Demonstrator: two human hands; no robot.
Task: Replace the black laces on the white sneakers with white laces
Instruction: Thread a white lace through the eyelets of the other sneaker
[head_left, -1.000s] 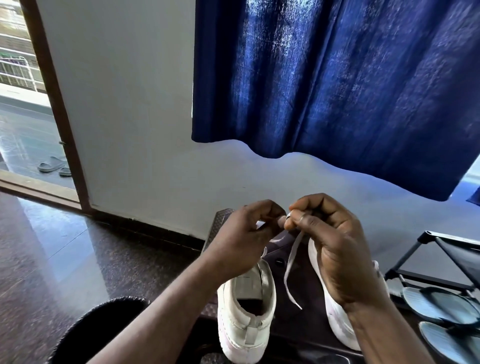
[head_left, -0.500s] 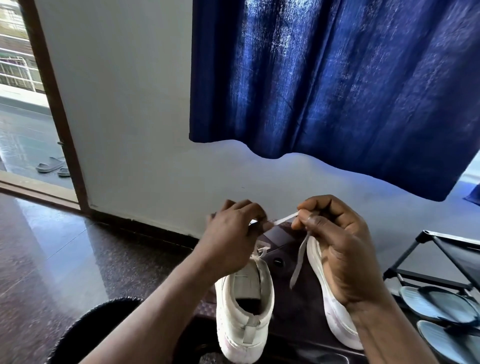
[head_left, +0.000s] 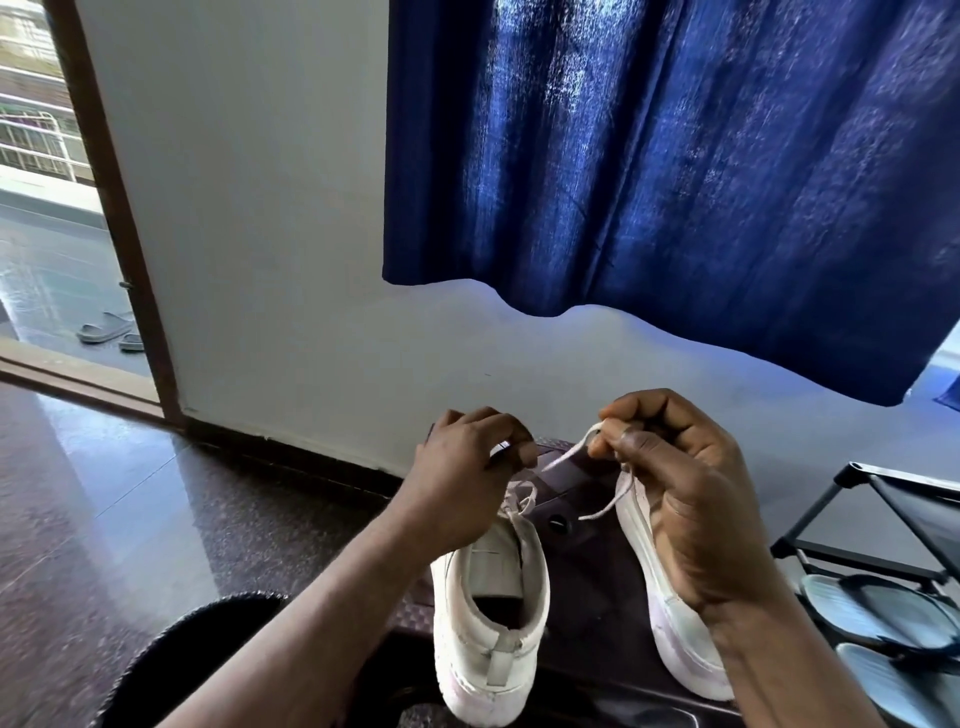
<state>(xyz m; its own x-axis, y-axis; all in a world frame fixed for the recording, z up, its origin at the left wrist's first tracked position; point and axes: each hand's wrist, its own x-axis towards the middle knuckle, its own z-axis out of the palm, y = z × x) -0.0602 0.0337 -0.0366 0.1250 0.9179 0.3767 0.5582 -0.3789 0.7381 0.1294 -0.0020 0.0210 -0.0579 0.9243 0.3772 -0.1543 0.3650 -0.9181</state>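
Two white sneakers stand on a dark stool, heels toward me. The left sneaker is upright, and a white lace runs from its upper eyelets. My left hand pinches one part of that lace above the shoe's tongue. My right hand pinches the other end, whose loose tip hangs down and left. The lace is stretched between both hands. The right sneaker is largely hidden behind my right hand and wrist. No black lace is visible.
A blue curtain hangs over the white wall behind. A black shoe rack with grey slippers stands at the right. A dark mat lies bottom left on the glossy floor. An open doorway at far left shows sandals outside.
My hands have drawn apart, left hand leftward and right hand rightward, pulling the white lace out taut between them. The hanging tail under my right hand has become shorter.
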